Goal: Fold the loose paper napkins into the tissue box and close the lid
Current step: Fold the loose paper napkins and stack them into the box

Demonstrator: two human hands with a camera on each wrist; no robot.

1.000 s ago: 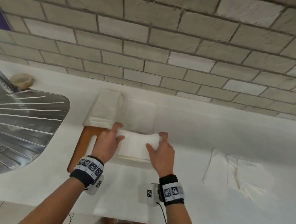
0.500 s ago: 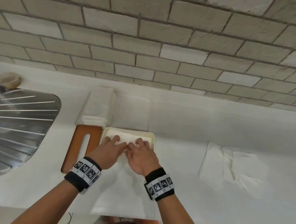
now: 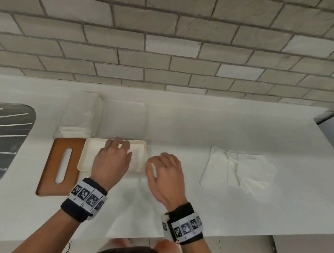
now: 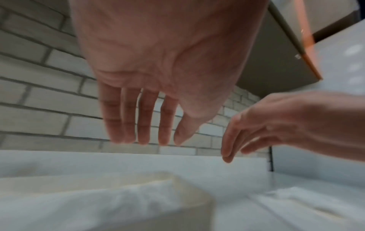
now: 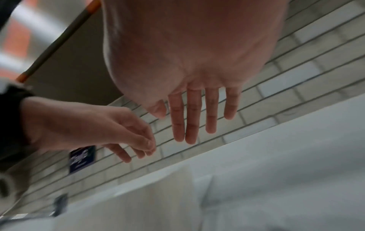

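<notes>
From the left I see the steel drainboard point(image 3: 5, 137), a wooden lid point(image 3: 60, 167) and the cream tissue box point(image 3: 87, 155) with napkins point(image 3: 136, 159) inside. My left hand point(image 3: 112, 158) hovers over it, fingers straight, holding nothing. My right hand point(image 3: 163, 174) hangs relaxed just beside it. Loose napkins point(image 3: 237, 168) lie on bare counter point(image 3: 181, 127) farther right. A blue wall sign point(image 5: 82, 158) is too blurred to read.

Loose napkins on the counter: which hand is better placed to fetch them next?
Probably the right hand: open, empty, on the loose napkins' side. The left hand hovers over the tissue box, farther away.
</notes>
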